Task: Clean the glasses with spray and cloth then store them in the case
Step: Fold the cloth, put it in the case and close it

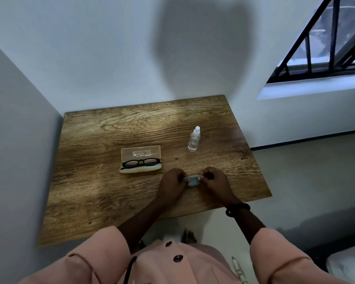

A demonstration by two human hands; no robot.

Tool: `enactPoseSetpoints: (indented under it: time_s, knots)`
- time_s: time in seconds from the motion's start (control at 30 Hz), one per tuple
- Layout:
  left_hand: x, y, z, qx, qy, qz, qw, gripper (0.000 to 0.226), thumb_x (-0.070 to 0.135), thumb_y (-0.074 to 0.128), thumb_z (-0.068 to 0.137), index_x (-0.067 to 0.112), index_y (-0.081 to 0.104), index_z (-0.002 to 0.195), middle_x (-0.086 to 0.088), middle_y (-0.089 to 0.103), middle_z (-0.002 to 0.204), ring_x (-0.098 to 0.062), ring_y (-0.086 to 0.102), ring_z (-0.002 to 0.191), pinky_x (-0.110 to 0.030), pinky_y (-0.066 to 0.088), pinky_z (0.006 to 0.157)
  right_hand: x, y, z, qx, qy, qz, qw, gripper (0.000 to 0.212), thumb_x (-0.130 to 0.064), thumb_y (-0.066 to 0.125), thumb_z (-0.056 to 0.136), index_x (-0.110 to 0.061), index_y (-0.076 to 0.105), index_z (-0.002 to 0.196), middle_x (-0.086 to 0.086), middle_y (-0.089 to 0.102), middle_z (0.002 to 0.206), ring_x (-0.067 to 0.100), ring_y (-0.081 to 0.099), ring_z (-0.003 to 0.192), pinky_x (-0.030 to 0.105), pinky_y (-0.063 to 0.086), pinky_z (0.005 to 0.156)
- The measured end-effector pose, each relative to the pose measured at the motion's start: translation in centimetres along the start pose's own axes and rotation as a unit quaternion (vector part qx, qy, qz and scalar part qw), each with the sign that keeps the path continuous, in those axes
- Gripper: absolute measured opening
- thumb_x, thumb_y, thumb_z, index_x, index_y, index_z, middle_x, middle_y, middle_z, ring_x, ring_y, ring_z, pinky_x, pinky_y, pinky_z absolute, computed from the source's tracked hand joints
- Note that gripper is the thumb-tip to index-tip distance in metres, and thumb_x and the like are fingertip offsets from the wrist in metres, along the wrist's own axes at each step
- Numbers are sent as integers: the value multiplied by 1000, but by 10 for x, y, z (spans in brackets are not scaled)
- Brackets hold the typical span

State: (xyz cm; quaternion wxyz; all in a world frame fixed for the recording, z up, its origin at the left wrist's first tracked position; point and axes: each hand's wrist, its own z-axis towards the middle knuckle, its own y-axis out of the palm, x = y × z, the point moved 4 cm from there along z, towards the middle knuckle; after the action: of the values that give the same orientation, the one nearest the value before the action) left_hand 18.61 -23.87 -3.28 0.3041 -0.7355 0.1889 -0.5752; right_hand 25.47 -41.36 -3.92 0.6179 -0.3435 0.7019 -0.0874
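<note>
One case [140, 153], its print unreadable

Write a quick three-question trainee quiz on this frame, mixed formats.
1. Fill in: the clear spray bottle stands ___ on the wooden table.
2. True or false: the glasses case is closed.
3. The left hand and right hand both pinch: A) the spray bottle B) a small folded cloth C) the case.
Key: 1 upright; 2 false, it is open with the black glasses in it; 3 B.
</note>
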Motion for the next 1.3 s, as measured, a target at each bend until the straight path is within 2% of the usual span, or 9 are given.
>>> enactPoseSetpoints:
  time_s: [0.1,0.27,0.47,0.57,0.8,1.03,1.1,1.2,1.3]
  knots:
    - [1,-15,0,35,-38,-108,993,6,26,74,91,21,71,94,5,72,93,-8,65,88,-24,50,77,-17,-6,-1,-10,28,120,992,9,-13,77,84,-7,71,88,-1,72,85,7,67,77,17,51,67]
    - [0,-50,2,115,-65,-207,969,14,21,73,93,14,72,105,1,74,96,-10,72,87,-8,52,66,-61,2,0,-10,-2,221,975,8,-11,75,86,-6,72,92,5,75,88,9,67,78,24,52,68]
    - [-2,-108,-6,186,-57,-355,914,25,15,78,89,4,70,111,-12,77,98,-21,76,90,-36,64,72,-123,13,5,-2,-43,287,957,14,-10,74,88,-10,71,101,5,75,98,9,70,86,21,53,68]
    - [1,-139,-10,215,-66,-391,892,25,11,79,87,1,70,108,-15,77,92,-24,77,78,-35,64,65,-154,20,7,-11,-59,322,945,15,-7,73,87,-8,69,102,4,74,96,8,70,84,20,53,66]
    - [-8,-191,-11,273,-51,-377,884,17,11,82,84,8,73,98,-11,76,86,-15,76,72,-26,61,65,-200,46,21,-16,-72,332,940,19,-4,72,88,-1,66,106,8,73,95,7,69,77,19,52,59]
    - [-68,-179,1,275,-103,-217,931,19,24,84,83,11,75,93,-5,74,80,-24,74,75,-43,63,69,-178,105,43,0,-20,196,980,9,-13,77,85,-16,68,85,7,73,91,23,72,87,37,61,70]
    - [-81,-171,4,268,-106,-198,937,13,19,83,83,10,74,87,-2,72,76,-24,73,75,-46,62,70,-168,116,44,11,-15,143,990,11,-16,77,85,-19,67,82,4,72,88,19,70,86,32,59,69]
    - [-90,-162,9,239,-104,-137,956,11,23,81,84,19,71,83,3,72,78,-20,73,75,-39,61,66,-159,126,42,29,-12,75,997,9,-17,78,84,-12,71,88,2,72,86,13,68,81,16,50,61]
    - [-96,-152,10,218,-126,-61,966,12,31,80,85,23,73,88,4,73,86,-16,71,82,-35,57,72,-153,130,39,37,-23,37,998,9,-16,77,84,-13,69,88,-1,69,85,14,67,82,27,55,69]
